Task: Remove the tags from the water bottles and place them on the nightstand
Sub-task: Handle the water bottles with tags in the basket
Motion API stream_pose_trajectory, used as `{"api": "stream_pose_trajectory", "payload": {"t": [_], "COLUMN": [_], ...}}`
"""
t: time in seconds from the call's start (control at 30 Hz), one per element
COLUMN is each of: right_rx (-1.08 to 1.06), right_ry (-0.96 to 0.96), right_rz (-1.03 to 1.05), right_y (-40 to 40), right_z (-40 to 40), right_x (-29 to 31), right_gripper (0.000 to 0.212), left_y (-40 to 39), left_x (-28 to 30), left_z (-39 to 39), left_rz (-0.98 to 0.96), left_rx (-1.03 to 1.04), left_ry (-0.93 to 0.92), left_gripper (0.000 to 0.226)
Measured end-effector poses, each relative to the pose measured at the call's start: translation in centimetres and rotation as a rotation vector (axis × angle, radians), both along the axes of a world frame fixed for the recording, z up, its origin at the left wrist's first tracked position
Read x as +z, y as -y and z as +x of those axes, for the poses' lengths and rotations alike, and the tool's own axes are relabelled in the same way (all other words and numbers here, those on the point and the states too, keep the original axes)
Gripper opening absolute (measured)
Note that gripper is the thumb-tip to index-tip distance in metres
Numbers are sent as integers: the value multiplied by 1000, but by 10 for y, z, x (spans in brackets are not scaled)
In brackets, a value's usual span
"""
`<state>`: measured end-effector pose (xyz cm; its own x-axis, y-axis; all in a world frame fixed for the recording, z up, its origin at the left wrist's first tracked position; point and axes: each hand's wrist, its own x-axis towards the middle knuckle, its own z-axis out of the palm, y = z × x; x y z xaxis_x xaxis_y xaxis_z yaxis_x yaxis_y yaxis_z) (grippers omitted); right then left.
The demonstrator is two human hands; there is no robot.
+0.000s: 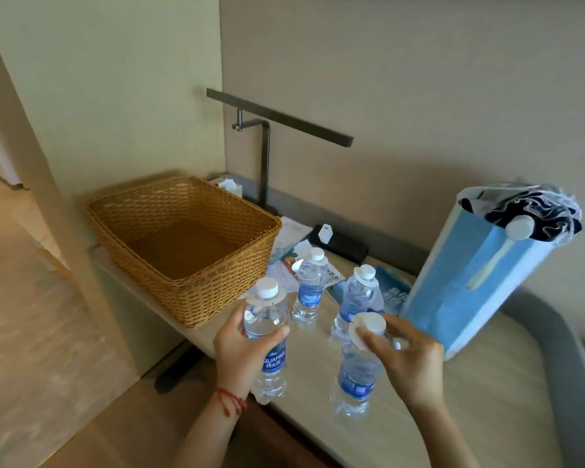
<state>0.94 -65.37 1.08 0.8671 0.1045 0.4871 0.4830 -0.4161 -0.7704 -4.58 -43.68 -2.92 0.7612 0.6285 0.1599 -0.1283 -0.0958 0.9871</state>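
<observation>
Several clear water bottles with blue labels stand on the pale nightstand (470, 417), each with a white paper tag round its neck. My left hand (240, 349) grips the upper body of the front-left bottle (269, 336), whose tag (265, 300) sits under the white cap. My right hand (406, 359) holds the neck of the front-right bottle (355, 380), fingers on its tag (357, 334) below the cap. Two more tagged bottles (309, 287) (357, 298) stand behind.
A woven basket (169, 214) sits at the nightstand's left end, with a tissue box and a dark desk lamp (267, 157) behind. Leaflets and a black power strip (340, 241) lie by the wall. A blue bag (480, 275) with dark cloth stands right.
</observation>
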Motion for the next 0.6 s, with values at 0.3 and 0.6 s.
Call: {"api": "stream_pose_trajectory", "payload": {"t": [0.3, 0.6], "right_rx": [-163, -185], "right_ry": [-131, -205], "right_rz": [103, 118], "right_y": [-16, -28], "right_z": [18, 26], "right_x": [-39, -54], "right_gripper": [19, 26], "left_y": [-19, -25], "left_x": [-34, -66], "left_z": [47, 69], "left_rz": [52, 43], "left_rx": [28, 46], "left_ry": [-17, -59], "left_gripper": [61, 67]}}
